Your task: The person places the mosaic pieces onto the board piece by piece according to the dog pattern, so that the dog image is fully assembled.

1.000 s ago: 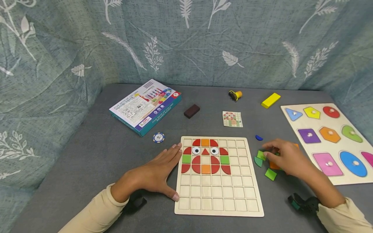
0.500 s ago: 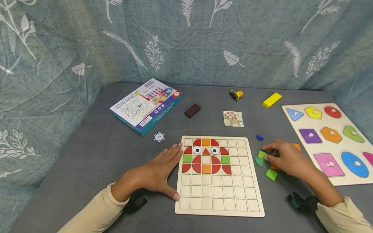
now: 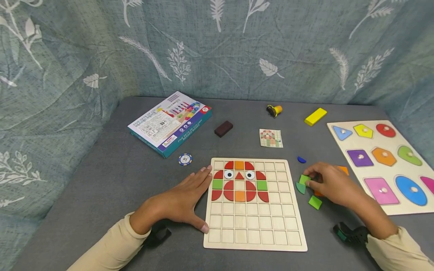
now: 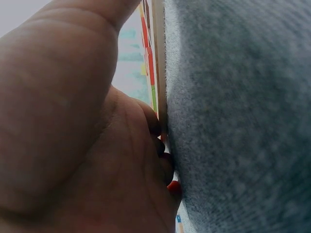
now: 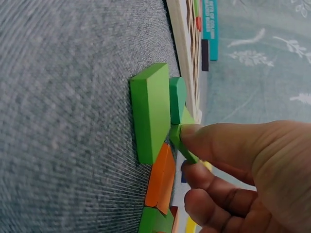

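Observation:
A wooden grid board (image 3: 254, 241) lies flat in the head view, with red, orange and green tiles and two googly eyes forming an owl-like pattern in its upper rows. My left hand (image 3: 178, 199) rests along its left edge, thumb and fingers spread and straight. Right of the board, my right hand (image 3: 333, 184) pinches a light green square tile (image 3: 304, 180) between thumb and fingers, seen tilted in the right wrist view. Beside it are a dark green quarter-circle tile (image 3: 300, 188) and another light green tile (image 3: 315, 202). Orange tiles (image 5: 160, 177) are partly hidden under the right hand.
A pattern card (image 3: 271, 138) lies behind the board. Around it are a dark brown block (image 3: 223, 129), a yellow block (image 3: 315, 116), a blue half-round piece (image 3: 301, 160), a poker chip (image 3: 185, 159) and a box (image 3: 169, 124). A knobbed shape puzzle (image 3: 359, 173) lies at right.
The right hand's thumb and fingers have closed in on the light green tile over the last second. The left hand and the board stay as they were.

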`<state>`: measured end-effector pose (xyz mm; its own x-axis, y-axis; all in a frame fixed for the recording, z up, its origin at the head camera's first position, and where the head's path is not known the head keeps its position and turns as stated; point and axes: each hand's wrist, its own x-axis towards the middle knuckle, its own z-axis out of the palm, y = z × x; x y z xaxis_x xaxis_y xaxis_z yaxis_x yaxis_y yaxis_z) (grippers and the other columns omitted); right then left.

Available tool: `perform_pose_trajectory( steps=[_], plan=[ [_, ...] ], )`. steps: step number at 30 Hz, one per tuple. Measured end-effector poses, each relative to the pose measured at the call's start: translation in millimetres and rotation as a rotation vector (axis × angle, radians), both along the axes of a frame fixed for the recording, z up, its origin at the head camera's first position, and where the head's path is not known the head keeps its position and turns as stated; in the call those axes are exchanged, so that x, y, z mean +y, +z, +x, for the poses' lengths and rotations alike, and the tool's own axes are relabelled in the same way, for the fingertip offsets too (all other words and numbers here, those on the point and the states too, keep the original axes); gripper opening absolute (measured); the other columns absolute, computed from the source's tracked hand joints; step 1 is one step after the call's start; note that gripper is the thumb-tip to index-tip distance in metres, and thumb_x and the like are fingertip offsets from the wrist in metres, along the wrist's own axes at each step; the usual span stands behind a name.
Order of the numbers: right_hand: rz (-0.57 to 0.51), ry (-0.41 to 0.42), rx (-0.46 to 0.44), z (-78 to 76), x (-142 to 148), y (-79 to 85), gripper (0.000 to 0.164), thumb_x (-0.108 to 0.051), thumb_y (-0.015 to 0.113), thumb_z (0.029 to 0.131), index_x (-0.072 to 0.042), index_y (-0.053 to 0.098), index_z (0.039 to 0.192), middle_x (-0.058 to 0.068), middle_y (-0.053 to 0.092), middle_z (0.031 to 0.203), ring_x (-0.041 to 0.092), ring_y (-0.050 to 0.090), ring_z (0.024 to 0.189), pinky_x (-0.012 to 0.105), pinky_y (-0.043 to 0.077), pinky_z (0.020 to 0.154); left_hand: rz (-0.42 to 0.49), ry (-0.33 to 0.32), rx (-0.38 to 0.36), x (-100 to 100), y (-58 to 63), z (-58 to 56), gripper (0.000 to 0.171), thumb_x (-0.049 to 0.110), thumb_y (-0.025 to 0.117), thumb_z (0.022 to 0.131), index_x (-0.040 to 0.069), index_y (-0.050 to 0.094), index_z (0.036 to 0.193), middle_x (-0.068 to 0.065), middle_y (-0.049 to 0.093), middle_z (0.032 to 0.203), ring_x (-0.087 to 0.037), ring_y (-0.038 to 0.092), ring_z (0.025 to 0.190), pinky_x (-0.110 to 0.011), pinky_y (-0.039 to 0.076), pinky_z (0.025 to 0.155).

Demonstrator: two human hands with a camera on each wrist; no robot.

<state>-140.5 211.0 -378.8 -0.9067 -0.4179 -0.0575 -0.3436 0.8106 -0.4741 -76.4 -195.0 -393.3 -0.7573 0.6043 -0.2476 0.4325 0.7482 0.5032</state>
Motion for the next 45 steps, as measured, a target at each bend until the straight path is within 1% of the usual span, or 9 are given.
perform_pose_trajectory(
  steps=[8,12,17,21,28,32,40,42,45],
  plan=[
    [-0.05,0.044,0.031,1.3,-0.1,-2.8,0.014,-0.005,0.073,0.084,-0.005,0.065,0.095,-0.001,0.054,0.081,0.016,0.049,0.074,0.029,0.042,0.06,-0.005,-0.001,0.001,0.3,-0.3,-0.3,0.135,0.069,0.078,0.063,0.003,0.006,0.156,-0.01,-0.005,0.162,-0.026,-0.005,0.147,-0.047,0.003,0.117],
    [-0.072,0.063,0.023,1.2,-0.8,-4.3,0.01,-0.004,0.07,0.086,-0.007,0.063,0.093,-0.002,0.054,0.078,0.015,0.048,0.07,0.028,0.042,0.056,-0.004,0.001,0.001,0.3,-0.5,-0.4,0.135,0.07,0.078,0.062,0.003,0.007,0.156,-0.01,-0.005,0.162,-0.026,-0.004,0.147,-0.047,0.003,0.117],
    [-0.091,0.069,0.013,1.2,-2.4,-3.0,0.007,-0.006,0.068,0.09,-0.008,0.065,0.096,-0.003,0.056,0.079,0.012,0.05,0.065,0.027,0.043,0.053,-0.003,0.001,0.0,0.5,-0.3,-0.1,0.135,0.069,0.078,0.063,0.003,0.007,0.156,-0.01,-0.005,0.162,-0.025,-0.005,0.147,-0.047,0.003,0.117],
    [-0.096,0.085,0.053,1.3,-6.9,0.2,0.008,-0.006,0.068,0.09,-0.009,0.068,0.097,-0.003,0.059,0.082,0.013,0.051,0.068,0.026,0.044,0.056,0.002,0.003,-0.007,0.7,-0.5,0.3,0.135,0.068,0.079,0.063,0.003,0.006,0.156,-0.01,-0.006,0.162,-0.025,-0.005,0.147,-0.047,0.003,0.117],
    [-0.14,0.142,0.113,5.6,-22.3,7.9,0.017,0.0,0.07,0.086,-0.009,0.07,0.101,-0.005,0.064,0.089,0.011,0.058,0.078,0.033,0.053,0.07,-0.004,0.006,-0.011,0.9,-1.5,0.2,0.135,0.069,0.078,0.063,0.003,0.006,0.156,-0.009,-0.006,0.162,-0.025,-0.005,0.147,-0.047,0.003,0.117],
    [-0.174,0.18,0.104,6.4,-31.6,11.1,0.02,0.001,0.07,0.086,-0.008,0.071,0.104,-0.006,0.064,0.091,0.01,0.058,0.079,0.034,0.054,0.072,-0.008,0.003,-0.004,0.6,-1.4,-0.3,0.136,0.07,0.078,0.062,0.003,0.005,0.156,-0.009,-0.006,0.162,-0.025,-0.005,0.147,-0.046,0.003,0.117],
    [-0.231,0.269,0.092,6.7,-48.8,8.3,0.021,0.005,0.07,0.084,-0.01,0.07,0.099,-0.008,0.064,0.093,0.007,0.058,0.079,0.029,0.054,0.071,-0.004,-0.003,0.002,0.5,-1.4,-0.1,0.136,0.069,0.078,0.062,0.002,0.006,0.156,-0.01,-0.006,0.162,-0.026,-0.005,0.147,-0.047,0.003,0.117],
    [-0.261,0.287,0.069,6.9,-53.6,8.2,0.022,0.005,0.07,0.083,-0.011,0.07,0.099,-0.008,0.064,0.092,0.007,0.059,0.078,0.028,0.054,0.07,-0.009,-0.002,0.001,0.1,-0.8,-0.1,0.136,0.069,0.078,0.062,0.003,0.005,0.156,-0.01,-0.006,0.162,-0.025,-0.005,0.147,-0.046,0.003,0.117],
    [-0.311,0.325,-0.004,9.0,-60.2,9.4,0.022,0.004,0.069,0.084,-0.011,0.07,0.099,-0.009,0.065,0.092,0.008,0.059,0.078,0.028,0.053,0.07,-0.004,-0.005,0.004,-0.2,-0.7,-0.3,0.135,0.069,0.078,0.063,0.002,0.005,0.156,-0.011,-0.006,0.162,-0.027,-0.005,0.147,-0.048,0.003,0.116]
  ],
)
